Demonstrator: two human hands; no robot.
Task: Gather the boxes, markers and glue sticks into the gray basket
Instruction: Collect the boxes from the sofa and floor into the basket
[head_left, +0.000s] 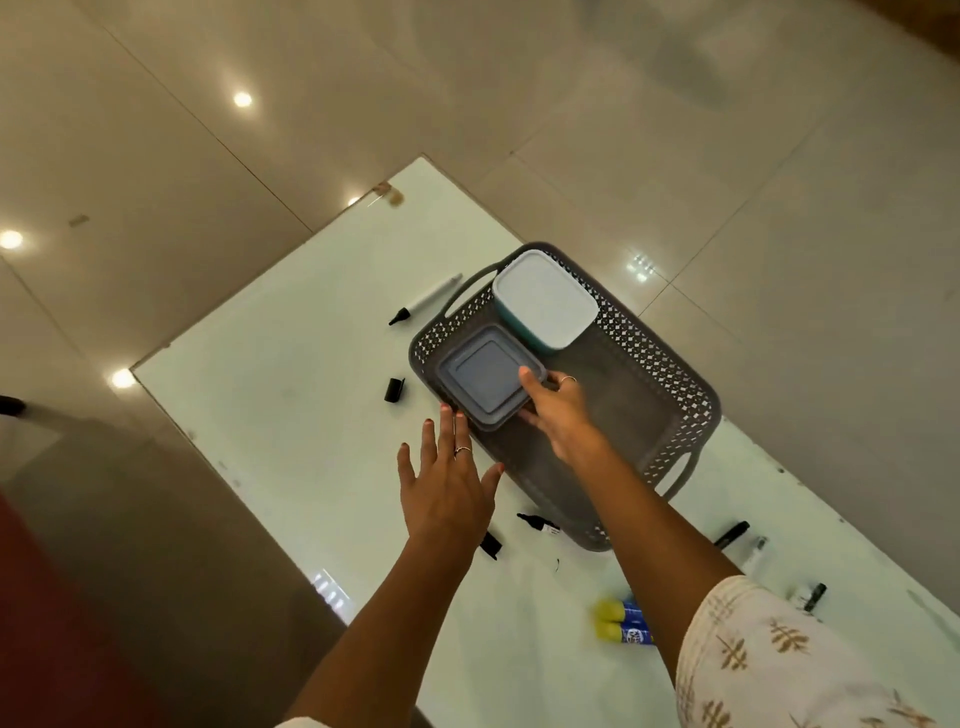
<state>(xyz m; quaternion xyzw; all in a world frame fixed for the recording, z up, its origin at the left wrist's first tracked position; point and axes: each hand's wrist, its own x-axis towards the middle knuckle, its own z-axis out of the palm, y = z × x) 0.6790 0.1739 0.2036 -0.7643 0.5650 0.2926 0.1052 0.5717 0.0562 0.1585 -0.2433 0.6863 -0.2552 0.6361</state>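
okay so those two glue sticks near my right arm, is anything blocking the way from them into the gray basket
Nothing visible blocks them. The glue sticks lie on the table just short of the gray basket, whose right half is bare. Only the basket's near wall has to be lifted over, and your right forearm crosses above that path.

- Looks like an indoor room in a home or office; which of the two I cannot tell.
- Glossy beige floor tiles (675, 130) mirror round ceiling lights.
- A white glass-topped table (291, 364) carries stationery: markers (426, 300), glue sticks (623, 621).
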